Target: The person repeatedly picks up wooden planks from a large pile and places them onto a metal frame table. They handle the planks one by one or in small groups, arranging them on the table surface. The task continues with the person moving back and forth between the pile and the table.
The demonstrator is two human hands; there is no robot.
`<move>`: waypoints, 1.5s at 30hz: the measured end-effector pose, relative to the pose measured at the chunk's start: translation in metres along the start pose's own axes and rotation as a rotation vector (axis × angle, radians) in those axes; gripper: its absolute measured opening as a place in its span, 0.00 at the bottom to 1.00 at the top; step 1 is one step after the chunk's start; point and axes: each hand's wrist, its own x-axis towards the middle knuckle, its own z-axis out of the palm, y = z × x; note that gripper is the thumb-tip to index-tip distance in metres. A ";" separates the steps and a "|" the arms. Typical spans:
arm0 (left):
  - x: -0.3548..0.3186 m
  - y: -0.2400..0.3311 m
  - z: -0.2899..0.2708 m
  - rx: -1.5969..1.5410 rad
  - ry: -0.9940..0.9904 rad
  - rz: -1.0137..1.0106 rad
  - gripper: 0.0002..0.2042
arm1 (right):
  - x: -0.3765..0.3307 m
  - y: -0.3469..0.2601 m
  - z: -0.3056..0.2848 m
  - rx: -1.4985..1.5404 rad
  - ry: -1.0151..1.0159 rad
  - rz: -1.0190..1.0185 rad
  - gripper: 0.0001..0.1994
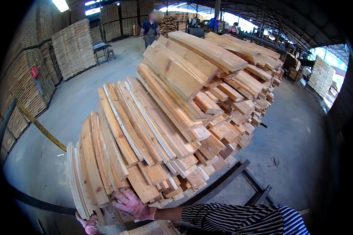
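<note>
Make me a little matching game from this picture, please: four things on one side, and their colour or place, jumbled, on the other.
Things:
1. Right hand
2. Sleeve
3. Slanting bar
4. Small table

Colours and places:
A. Worn yellow, to the left of the loose boards
B. On the grey floor, beside a tall wood stack
C. In a pinkish glove, at the boards' near ends
D. Dark and light stripes

Right pairs: 1-C, 2-D, 3-A, 4-B
</note>
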 end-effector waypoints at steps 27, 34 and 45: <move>-0.454 0.079 -0.097 -0.204 -0.009 -0.297 0.53 | -0.118 -0.164 0.104 1.784 -0.533 1.279 0.40; -0.377 0.002 -0.130 -1.116 -0.023 -0.644 0.42 | -0.188 -0.194 0.064 1.804 -1.106 0.970 0.43; -0.469 0.002 -0.255 -0.635 -0.036 -0.429 0.55 | -0.226 -0.307 0.097 1.280 -1.364 0.321 0.58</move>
